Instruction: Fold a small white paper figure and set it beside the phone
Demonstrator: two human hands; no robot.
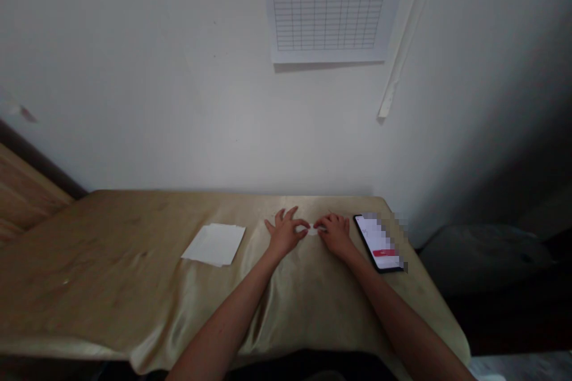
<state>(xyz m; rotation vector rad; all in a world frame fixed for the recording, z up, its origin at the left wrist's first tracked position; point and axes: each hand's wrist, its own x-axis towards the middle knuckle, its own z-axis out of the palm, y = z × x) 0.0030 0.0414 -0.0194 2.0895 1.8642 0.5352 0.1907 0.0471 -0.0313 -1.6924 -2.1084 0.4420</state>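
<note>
My left hand [285, 232] and my right hand [335, 233] meet near the back of a table covered with a shiny gold cloth [134, 262]. Between their fingertips lies a small white piece of paper [313, 231]. My left thumb and forefinger pinch its left end, the other fingers spread upward. My right hand's fingers curl down onto its right end. The paper is too small to show its shape.
A stack of white paper squares [215, 244] lies left of my hands. A phone [379, 243] with a lit screen lies right of them near the table's right edge. A printed grid sheet [328, 6] hangs on the white wall behind.
</note>
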